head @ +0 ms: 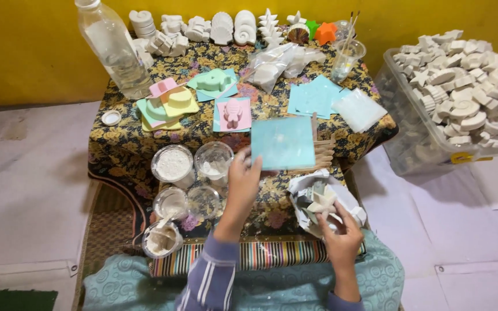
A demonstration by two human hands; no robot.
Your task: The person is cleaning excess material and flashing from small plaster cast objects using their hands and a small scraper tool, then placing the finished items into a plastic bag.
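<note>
My left hand (242, 179) rests its fingers on the near left edge of a light blue square tile (283, 143), which lies on several wooden sticks (323, 151) on a low table with a floral cloth (116, 147). My right hand (341, 235) grips the rim of a crumpled white bag (304, 193) near the table's front. Inside that bag lies a white star-shaped plaster cast (322, 201), just above my right fingers. Whether the fingers touch the star I cannot tell.
Clear cups of white powder (172, 164) stand left of my left hand. Pastel moulds (168, 103), blue sheets (317, 95), a plastic bottle (113, 49) and plaster figures (221, 27) fill the table's back. A clear bin of white casts (462, 86) stands at the right.
</note>
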